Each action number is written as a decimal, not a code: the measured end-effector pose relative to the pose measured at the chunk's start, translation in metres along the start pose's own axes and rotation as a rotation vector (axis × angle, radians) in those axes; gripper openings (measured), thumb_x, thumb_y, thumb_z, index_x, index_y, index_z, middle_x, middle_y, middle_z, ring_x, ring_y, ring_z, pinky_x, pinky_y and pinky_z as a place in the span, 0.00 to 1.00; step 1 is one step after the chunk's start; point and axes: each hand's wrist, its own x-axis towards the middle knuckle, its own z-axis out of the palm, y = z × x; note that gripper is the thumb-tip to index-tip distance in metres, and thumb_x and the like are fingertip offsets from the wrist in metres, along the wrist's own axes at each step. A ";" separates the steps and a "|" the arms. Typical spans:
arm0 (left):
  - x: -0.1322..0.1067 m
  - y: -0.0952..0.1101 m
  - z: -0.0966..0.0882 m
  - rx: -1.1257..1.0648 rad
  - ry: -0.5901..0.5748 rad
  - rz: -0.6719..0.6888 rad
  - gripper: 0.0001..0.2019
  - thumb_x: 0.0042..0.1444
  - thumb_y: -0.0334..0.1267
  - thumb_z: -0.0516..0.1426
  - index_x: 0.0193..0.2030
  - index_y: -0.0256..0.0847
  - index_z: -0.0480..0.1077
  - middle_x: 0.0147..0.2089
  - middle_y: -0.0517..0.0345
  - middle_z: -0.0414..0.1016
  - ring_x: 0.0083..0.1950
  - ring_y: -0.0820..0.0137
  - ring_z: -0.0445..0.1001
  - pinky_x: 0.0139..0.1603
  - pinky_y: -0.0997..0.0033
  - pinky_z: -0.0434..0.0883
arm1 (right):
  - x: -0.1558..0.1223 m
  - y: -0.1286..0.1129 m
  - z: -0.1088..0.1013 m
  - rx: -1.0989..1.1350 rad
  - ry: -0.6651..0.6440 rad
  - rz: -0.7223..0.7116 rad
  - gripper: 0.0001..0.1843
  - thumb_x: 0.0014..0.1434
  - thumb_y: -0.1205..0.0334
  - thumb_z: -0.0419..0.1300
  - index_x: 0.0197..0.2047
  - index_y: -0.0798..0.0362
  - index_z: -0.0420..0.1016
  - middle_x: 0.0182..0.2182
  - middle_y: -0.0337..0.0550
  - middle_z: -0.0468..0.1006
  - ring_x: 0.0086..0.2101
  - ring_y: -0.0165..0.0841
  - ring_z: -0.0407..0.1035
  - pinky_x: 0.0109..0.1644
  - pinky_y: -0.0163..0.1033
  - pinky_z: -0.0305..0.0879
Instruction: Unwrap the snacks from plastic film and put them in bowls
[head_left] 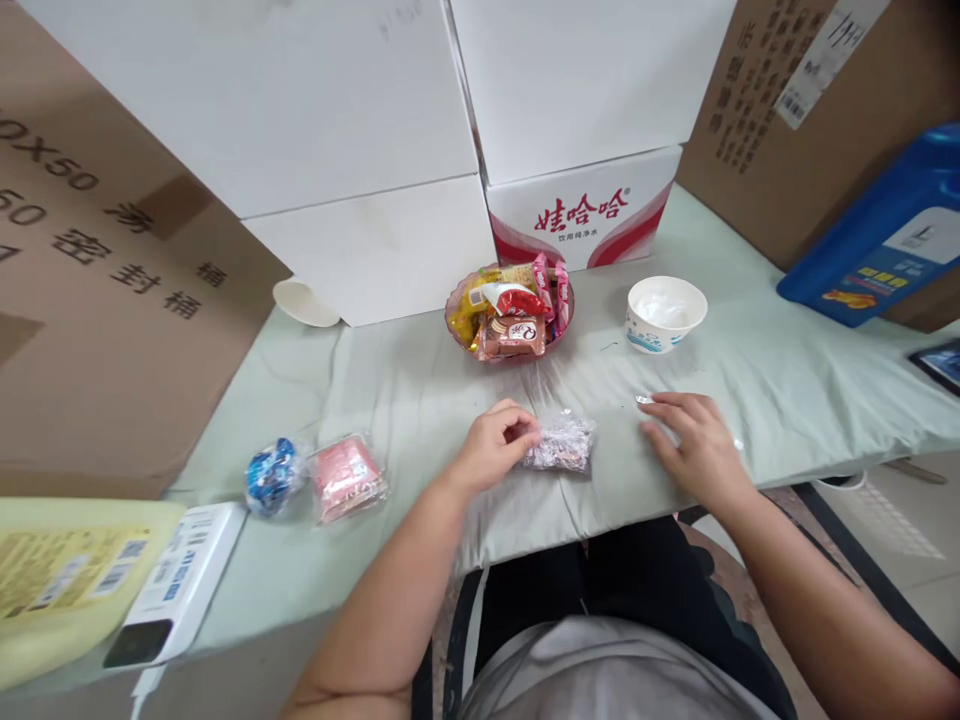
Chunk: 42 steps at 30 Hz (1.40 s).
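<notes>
My left hand (496,446) rests on the pale green cloth (420,400), fingers curled and pinching the edge of a clear bag of small silver-wrapped sweets (561,444). A little to the right, my right hand (690,440) lies on the cloth with its fingers stretched toward the left. It holds nothing, and a tiny silver wrapper piece (643,400) sits at its fingertips. Behind both hands stands a pink bowl (454,300) heaped with wrapped snacks.
A white paper bowl (666,313) stands right of the snack bowl. A bag of blue sweets (271,475) and a pink-packed bag (346,478) lie at left, near a white device (176,585). White and brown cardboard boxes wall the back, and a blue container (885,235) leans at right.
</notes>
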 end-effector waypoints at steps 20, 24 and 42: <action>0.004 -0.018 -0.027 0.335 0.550 -0.023 0.10 0.43 0.25 0.53 0.32 0.42 0.69 0.36 0.57 0.71 0.40 0.66 0.69 0.42 0.67 0.67 | 0.003 -0.011 -0.012 0.208 0.194 0.176 0.13 0.58 0.73 0.49 0.29 0.48 0.70 0.38 0.45 0.79 0.44 0.40 0.72 0.50 0.51 0.69; 0.000 -0.006 -0.027 0.347 0.528 0.181 0.09 0.53 0.31 0.55 0.40 0.42 0.71 0.42 0.55 0.74 0.43 0.65 0.71 0.45 0.66 0.69 | 0.007 -0.036 -0.013 0.288 0.181 0.014 0.10 0.60 0.67 0.55 0.44 0.48 0.73 0.41 0.47 0.78 0.47 0.42 0.72 0.51 0.52 0.69; -0.010 0.007 -0.044 -0.307 -0.343 -0.170 0.19 0.51 0.55 0.63 0.32 0.37 0.76 0.28 0.53 0.78 0.26 0.70 0.74 0.29 0.71 0.71 | -0.006 -0.040 -0.043 0.256 -0.542 -0.279 0.21 0.44 0.80 0.47 0.31 0.49 0.74 0.30 0.40 0.77 0.36 0.34 0.73 0.53 0.49 0.68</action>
